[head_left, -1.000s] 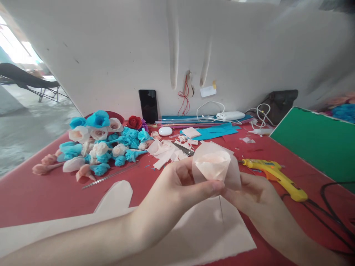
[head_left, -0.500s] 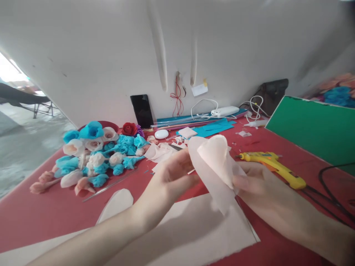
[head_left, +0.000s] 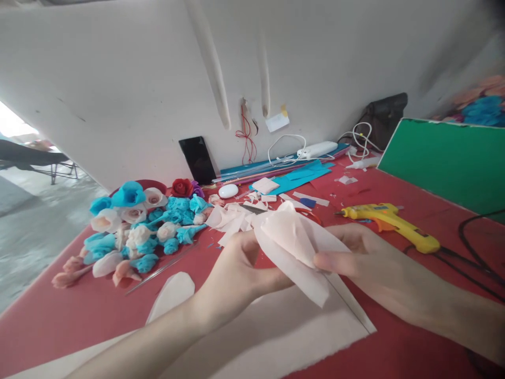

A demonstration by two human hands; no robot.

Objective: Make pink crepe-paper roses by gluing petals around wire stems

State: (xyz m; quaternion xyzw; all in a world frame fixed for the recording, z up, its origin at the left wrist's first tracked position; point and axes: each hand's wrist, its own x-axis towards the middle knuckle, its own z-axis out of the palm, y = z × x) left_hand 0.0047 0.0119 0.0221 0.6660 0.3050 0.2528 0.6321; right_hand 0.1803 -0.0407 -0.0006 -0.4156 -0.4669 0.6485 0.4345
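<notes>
Between my two hands is a pale pink paper flower (head_left: 290,234), its petals wrapped around a bud-shaped middle with one flap hanging down. My right hand (head_left: 355,258) pinches its base, the thumb lying across the petals. My left hand (head_left: 244,273) is curved around the flower's left side, the thumb beneath it and the fingers partly hidden behind the paper. Below both hands lies a large pale paper sheet (head_left: 268,337). Scissors (head_left: 310,213) with red handles lie behind the flower, mostly covered by it and by paper scraps.
Blue, white and pink paper flowers (head_left: 138,231) are heaped at the left. A yellow glue gun (head_left: 390,223) with a black cable lies at the right, before a green board (head_left: 445,168). A phone (head_left: 198,160) leans on the wall. Paper scraps (head_left: 226,218) and blue paper (head_left: 300,178) lie behind.
The flower has moved slightly down and left and tipped over to the left. My right thumb now lies further across the petals. More of the scissors' red handles shows.
</notes>
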